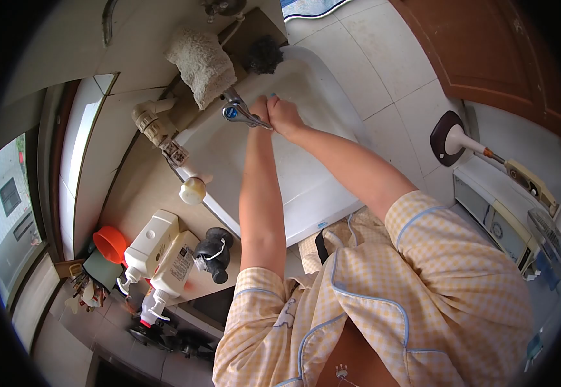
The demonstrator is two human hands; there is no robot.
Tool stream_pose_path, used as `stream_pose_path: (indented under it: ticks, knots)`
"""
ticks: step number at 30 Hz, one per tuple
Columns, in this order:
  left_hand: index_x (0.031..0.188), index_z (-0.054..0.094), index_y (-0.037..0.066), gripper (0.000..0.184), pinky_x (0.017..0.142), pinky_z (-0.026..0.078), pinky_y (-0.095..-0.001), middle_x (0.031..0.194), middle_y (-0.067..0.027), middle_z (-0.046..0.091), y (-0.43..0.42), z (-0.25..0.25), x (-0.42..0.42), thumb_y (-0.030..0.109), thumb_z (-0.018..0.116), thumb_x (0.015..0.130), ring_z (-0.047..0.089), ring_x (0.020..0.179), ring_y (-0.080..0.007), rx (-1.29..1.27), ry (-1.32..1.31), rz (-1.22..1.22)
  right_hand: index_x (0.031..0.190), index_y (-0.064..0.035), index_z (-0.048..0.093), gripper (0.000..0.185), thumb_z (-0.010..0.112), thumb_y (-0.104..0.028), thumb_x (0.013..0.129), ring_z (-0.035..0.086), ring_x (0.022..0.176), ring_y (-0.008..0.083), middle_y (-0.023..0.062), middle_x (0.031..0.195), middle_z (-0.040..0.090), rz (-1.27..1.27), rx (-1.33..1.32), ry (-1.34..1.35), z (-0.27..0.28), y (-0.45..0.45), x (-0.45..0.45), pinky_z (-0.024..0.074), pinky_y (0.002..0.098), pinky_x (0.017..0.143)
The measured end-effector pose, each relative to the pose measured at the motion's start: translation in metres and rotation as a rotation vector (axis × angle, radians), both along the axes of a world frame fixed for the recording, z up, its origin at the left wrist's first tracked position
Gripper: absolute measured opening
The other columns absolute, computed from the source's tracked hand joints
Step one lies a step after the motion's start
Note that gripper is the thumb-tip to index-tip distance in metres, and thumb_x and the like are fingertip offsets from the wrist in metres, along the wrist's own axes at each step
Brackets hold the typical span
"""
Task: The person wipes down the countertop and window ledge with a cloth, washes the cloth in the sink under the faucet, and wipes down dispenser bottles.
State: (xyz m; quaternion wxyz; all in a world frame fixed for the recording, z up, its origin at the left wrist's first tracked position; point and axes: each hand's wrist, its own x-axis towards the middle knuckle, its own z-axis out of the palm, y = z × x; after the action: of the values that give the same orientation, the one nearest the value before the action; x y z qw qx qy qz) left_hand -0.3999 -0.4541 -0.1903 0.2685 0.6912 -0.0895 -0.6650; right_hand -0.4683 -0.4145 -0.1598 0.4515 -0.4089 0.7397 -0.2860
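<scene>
In the upper middle of the frame, the person's left hand (260,111) and right hand (285,116) meet over a white rectangular sink (312,184). They touch, with the right fingers curled in and a teal nail showing at their tip. The left hand is partly hidden behind the shiny chrome faucet (244,117), which bears a round blue badge, so its finger position and anything between the palms cannot be told. The faucet is right beside the hands, its slim metal end overlapping the left wrist in the view.

A rough off-white cloth (201,66) hangs by the faucet's base, and a dark, frizzy scrubber (265,55) lies at the sink's upper edge. Left of the sink are a beige plastic pipe fitting (149,124) and a pale round knob (193,191).

In the lower left, two white pump bottles (176,263) sit side by side, with a black bulbous object (214,255) on their right and an orange-red bowl (110,244) on their left. A brown panelled door (480,58) fills the upper right, above a white appliance (494,209).
</scene>
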Motion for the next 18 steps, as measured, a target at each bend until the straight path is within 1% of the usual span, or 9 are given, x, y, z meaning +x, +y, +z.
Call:
stream_pose_path:
  ticks: [1, 3, 4, 6, 8, 9, 11, 12, 18]
  knots:
    - [0.083, 0.054, 0.001, 0.024, 0.063, 0.045, -0.0331, 0.08, -0.0093, 0.058, -0.003, -0.024, 0.008, 0.025, 0.053, 0.078, 0.054, 0.074, -0.0204, 0.004, 0.105, 0.002, 0.068, 0.0075, 0.055, 0.055, 0.025, -0.034, 0.089, 0.055, 0.074, 0.0411, 0.0257, 0.071, 0.057, -0.014, -0.03, -0.021, 0.005, 0.001, -0.002, 0.044, 0.0431, 0.071]
    - [0.083, 0.054, 0.002, 0.025, 0.063, 0.045, -0.0331, 0.08, -0.0087, 0.058, -0.001, -0.025, 0.008, 0.027, 0.053, 0.079, 0.054, 0.074, -0.0196, 0.007, 0.211, 0.006, 0.071, 0.0068, 0.055, 0.053, 0.027, -0.034, 0.088, 0.055, 0.074, 0.0404, 0.0248, 0.073, 0.058, 0.019, 0.06, -0.119, 0.015, 0.002, -0.009, 0.0442, 0.0429, 0.071]
    - [0.081, 0.053, 0.0, 0.024, 0.058, 0.044, -0.0326, 0.077, -0.0082, 0.057, 0.004, -0.002, 0.004, 0.025, 0.051, 0.082, 0.054, 0.068, -0.0188, 0.062, 0.252, 0.102, 0.074, 0.006, 0.056, 0.051, 0.029, -0.035, 0.088, 0.056, 0.075, 0.0396, 0.0239, 0.075, 0.059, 0.056, 0.147, -0.219, 0.019, 0.003, -0.013, 0.0444, 0.0426, 0.071]
    - [0.079, 0.052, -0.001, 0.025, 0.054, 0.043, -0.032, 0.074, -0.0078, 0.055, 0.007, 0.008, 0.008, 0.023, 0.049, 0.084, 0.053, 0.063, -0.0181, 0.107, 0.291, 0.208, 0.08, 0.0048, 0.056, 0.047, 0.032, -0.036, 0.087, 0.056, 0.076, 0.038, 0.0225, 0.079, 0.059, 0.202, 0.125, -0.126, 0.019, 0.005, -0.019, 0.0446, 0.0421, 0.071]
    - [0.087, 0.052, -0.003, 0.023, 0.053, 0.045, -0.0293, 0.079, -0.0083, 0.057, 0.021, -0.002, 0.017, 0.021, 0.052, 0.084, 0.056, 0.065, -0.0163, -0.195, 0.251, 0.118, 0.086, 0.0035, 0.055, 0.044, 0.036, -0.036, 0.086, 0.057, 0.078, 0.0364, 0.0211, 0.082, 0.059, 0.346, 0.117, -0.033, 0.017, 0.011, -0.026, 0.0447, 0.0415, 0.071]
    - [0.087, 0.052, -0.003, 0.023, 0.053, 0.045, -0.0293, 0.079, -0.0083, 0.057, 0.024, -0.007, 0.021, 0.021, 0.052, 0.084, 0.056, 0.065, -0.0163, -0.19, 0.252, 0.127, 0.091, 0.0007, 0.055, 0.039, 0.04, -0.034, 0.084, 0.056, 0.081, 0.0345, 0.0197, 0.088, 0.058, 0.392, 0.117, -0.039, 0.015, 0.012, -0.031, 0.0447, 0.0404, 0.072]
    - [0.094, 0.051, -0.003, 0.022, 0.056, 0.046, -0.0274, 0.086, -0.01, 0.059, 0.021, 0.003, 0.019, 0.016, 0.053, 0.084, 0.057, 0.07, -0.0154, -0.457, 0.238, -0.073, 0.096, -0.0022, 0.054, 0.035, 0.044, -0.033, 0.082, 0.056, 0.085, 0.0325, 0.0182, 0.095, 0.057, 0.446, 0.118, -0.039, 0.016, 0.014, -0.038, 0.0446, 0.0394, 0.073]
    - [0.104, 0.049, 0.0, 0.027, 0.06, 0.049, -0.0261, 0.091, -0.0091, 0.058, 0.017, 0.012, 0.019, 0.017, 0.054, 0.084, 0.058, 0.077, -0.0158, -0.367, 0.136, -0.256, 0.096, -0.0045, 0.056, 0.031, 0.047, -0.031, 0.081, 0.055, 0.088, 0.0316, 0.0178, 0.099, 0.055, 0.388, 0.063, -0.003, 0.018, 0.016, -0.04, 0.0445, 0.0386, 0.074]
    - [0.125, 0.037, 0.0, 0.047, 0.079, 0.047, -0.0276, 0.109, -0.009, 0.053, 0.014, 0.035, 0.023, 0.014, 0.054, 0.084, 0.055, 0.093, -0.0168, -0.496, 0.244, -0.568, 0.098, -0.0098, 0.06, 0.026, 0.051, -0.023, 0.078, 0.054, 0.09, 0.0299, 0.0137, 0.106, 0.053, 0.152, -0.171, 0.064, 0.017, 0.015, -0.049, 0.0443, 0.0358, 0.077]
